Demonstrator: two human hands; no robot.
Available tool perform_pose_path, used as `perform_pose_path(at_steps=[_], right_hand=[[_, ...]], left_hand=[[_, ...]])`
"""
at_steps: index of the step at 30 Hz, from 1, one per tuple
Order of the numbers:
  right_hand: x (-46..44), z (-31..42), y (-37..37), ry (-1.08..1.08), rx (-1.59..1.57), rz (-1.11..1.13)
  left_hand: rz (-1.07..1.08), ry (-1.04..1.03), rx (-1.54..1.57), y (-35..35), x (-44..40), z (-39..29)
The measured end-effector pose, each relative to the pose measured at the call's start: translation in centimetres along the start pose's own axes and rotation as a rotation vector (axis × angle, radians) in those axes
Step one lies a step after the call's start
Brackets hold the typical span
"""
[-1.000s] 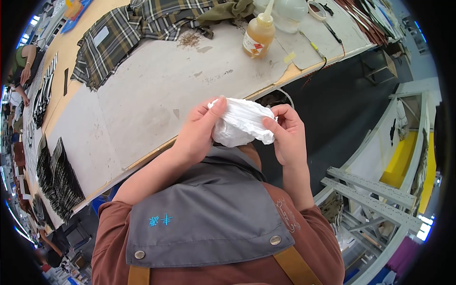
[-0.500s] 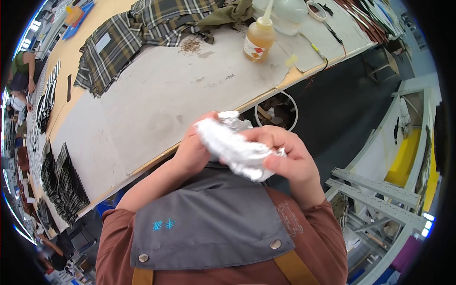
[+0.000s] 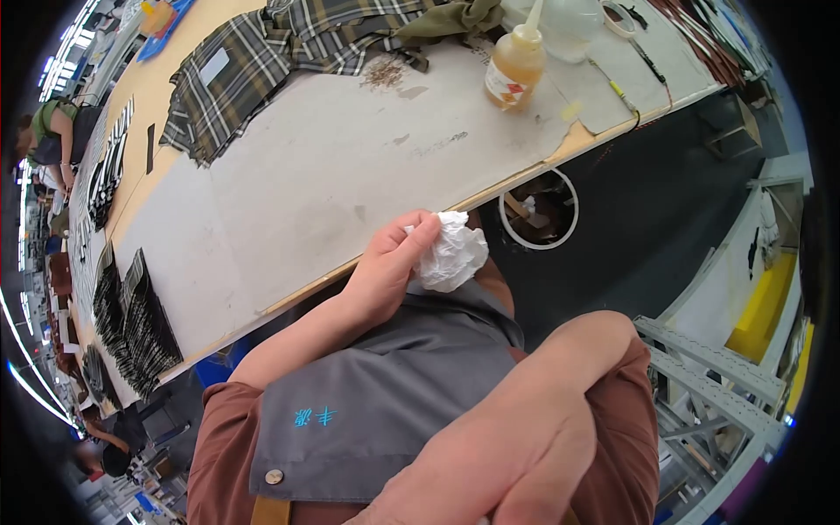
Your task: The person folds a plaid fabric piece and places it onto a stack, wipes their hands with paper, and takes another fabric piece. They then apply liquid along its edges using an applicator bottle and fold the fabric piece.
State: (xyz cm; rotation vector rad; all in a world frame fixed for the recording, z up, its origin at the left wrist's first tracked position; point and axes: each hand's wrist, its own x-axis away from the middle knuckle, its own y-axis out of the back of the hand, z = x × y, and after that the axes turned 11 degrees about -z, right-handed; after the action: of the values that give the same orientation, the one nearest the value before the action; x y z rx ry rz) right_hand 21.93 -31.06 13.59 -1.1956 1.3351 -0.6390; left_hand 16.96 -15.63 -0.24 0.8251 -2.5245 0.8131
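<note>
My left hand (image 3: 389, 262) is closed around a wad of crumpled white paper (image 3: 450, 252), pinched between thumb and fingers, in front of the table's near edge. Most of the wad sticks out on the right side of the hand. My right hand (image 3: 516, 455) is raised close to the camera at the bottom of the view, in front of the grey apron (image 3: 376, 394). Its back and bent fingers show in part. The fingertips run out of the frame, so whether they hold anything is hidden.
On the table (image 3: 297, 192) are plaid fabric pieces (image 3: 236, 87), an amber bottle with a nozzle (image 3: 516, 70), a tape roll (image 3: 619, 19) and dark striped cloth (image 3: 131, 324). A round bin (image 3: 573, 219) stands below the edge. Another person (image 3: 57, 140) works at far left.
Both hands were on the white paper. My right hand has let go and come up toward the camera. My left hand now holds the paper alone, bunched smaller. The view has shifted slightly.
</note>
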Motion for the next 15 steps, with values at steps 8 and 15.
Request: perform_pose_path(at_steps=[8,15], right_hand=[[0.4,-2.2,-2.7,0.37,0.248,-0.319],[1.1,-3.7,-3.7,0.635,0.6,-0.571]], left_hand=[[-0.018,-0.001,-0.006,0.1,-0.4,0.6],[0.052,-0.013,-0.008,-0.4,-0.3,-0.2]])
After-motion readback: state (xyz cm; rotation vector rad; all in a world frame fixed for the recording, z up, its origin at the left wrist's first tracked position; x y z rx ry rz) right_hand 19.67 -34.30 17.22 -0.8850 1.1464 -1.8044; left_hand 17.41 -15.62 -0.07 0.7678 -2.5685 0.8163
